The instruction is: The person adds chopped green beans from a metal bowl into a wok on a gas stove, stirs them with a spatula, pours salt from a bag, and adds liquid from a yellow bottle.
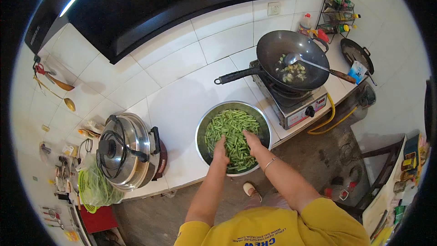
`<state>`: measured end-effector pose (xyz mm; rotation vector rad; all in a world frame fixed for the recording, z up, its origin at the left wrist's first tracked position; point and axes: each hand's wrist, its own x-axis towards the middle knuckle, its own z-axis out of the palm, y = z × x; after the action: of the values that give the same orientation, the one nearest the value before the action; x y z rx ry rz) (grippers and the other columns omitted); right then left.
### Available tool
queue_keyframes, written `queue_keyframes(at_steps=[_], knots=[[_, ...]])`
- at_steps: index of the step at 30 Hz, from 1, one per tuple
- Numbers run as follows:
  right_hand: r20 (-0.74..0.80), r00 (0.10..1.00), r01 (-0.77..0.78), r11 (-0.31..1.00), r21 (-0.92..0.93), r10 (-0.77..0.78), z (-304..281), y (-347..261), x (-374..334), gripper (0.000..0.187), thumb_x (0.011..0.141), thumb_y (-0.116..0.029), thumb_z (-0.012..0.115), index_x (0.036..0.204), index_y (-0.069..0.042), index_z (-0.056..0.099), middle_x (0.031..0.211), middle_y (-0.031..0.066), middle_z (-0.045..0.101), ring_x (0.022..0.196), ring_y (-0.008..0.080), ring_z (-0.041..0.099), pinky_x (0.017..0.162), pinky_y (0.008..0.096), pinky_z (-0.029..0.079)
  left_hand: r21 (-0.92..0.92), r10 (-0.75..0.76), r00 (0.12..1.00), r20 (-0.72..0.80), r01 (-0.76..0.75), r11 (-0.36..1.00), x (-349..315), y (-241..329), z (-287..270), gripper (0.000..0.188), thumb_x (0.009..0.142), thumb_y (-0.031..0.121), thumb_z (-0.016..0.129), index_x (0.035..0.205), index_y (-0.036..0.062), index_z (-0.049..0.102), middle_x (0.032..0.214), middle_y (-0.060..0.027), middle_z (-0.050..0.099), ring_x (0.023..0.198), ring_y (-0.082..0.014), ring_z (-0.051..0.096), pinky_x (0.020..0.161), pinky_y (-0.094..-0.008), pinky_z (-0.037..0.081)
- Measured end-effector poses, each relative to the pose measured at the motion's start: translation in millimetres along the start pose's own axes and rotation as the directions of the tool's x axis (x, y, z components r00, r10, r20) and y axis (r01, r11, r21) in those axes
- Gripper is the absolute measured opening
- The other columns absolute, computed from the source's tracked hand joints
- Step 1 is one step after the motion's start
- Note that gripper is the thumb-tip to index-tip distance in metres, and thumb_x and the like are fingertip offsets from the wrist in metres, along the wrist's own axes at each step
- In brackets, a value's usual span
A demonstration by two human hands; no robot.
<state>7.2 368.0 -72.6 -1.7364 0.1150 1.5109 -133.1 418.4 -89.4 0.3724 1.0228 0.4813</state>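
Cut green beans (233, 120) fill a wide round metal bowl (199, 133) at the front edge of the white counter. My left hand (220, 151) reaches into the beans on the left side, thumb uppermost. On the right side, my right hand (253, 142) is sunk in them too, its thumb also on top. Both hands cup a heap of beans between them; most of the fingers are hidden underneath. A bracelet (270, 164) circles my right wrist.
Right of the bowl, a black wok (273, 48) with chopped pieces and a ladle (314, 63) stands on a gas stove (296, 109). A lidded steel pot (132, 175) stands left, beside a green basket (84, 191) of bagged greens. The range hood (182, 0) hangs above.
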Motion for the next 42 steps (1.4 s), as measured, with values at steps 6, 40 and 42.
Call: queue_keyframes(at_steps=[6,40,42], knots=[[-0.043,0.956,0.292,0.949,0.122,-0.289,11.1,4.4,-18.5,0.084,0.081,-0.051,0.064,0.142,-0.003,0.033,0.140,0.0202,0.038,0.124,0.0334,0.042,0.099,0.0462,0.037,0.182,0.216,0.942,-0.257,-0.172,0.968,-20.0,-5.8,49.3,0.079,0.082,0.041,0.067,0.144,0.0084,0.029,0.145,-0.0172,0.031,0.132,-0.0323,0.030,0.103,-0.0531,0.028],[-0.104,0.790,0.611,0.761,0.220,-0.604,33.7,26.0,-41.4,0.058,0.080,-0.046,0.064,0.113,0.003,0.061,0.097,0.0153,0.066,0.088,0.0266,0.062,0.082,0.0368,0.046,0.083,0.639,0.754,-0.151,-0.635,0.768,-61.1,-13.8,52.9,0.033,0.089,0.018,0.056,0.117,-0.0002,0.053,0.106,-0.0106,0.060,0.092,-0.0197,0.060,0.079,-0.0320,0.048],[-0.090,0.751,0.650,0.711,0.266,-0.654,32.9,-2.1,-67.2,0.048,0.082,-0.040,0.064,0.106,0.002,0.063,0.094,0.0141,0.067,0.085,0.0229,0.062,0.079,0.0351,0.047,0.125,0.673,0.717,-0.183,-0.662,0.739,-87.2,10.6,89.8,0.031,0.089,0.016,0.055,0.115,0.0001,0.054,0.105,-0.0106,0.060,0.091,-0.0192,0.060,0.078,-0.0317,0.048]])
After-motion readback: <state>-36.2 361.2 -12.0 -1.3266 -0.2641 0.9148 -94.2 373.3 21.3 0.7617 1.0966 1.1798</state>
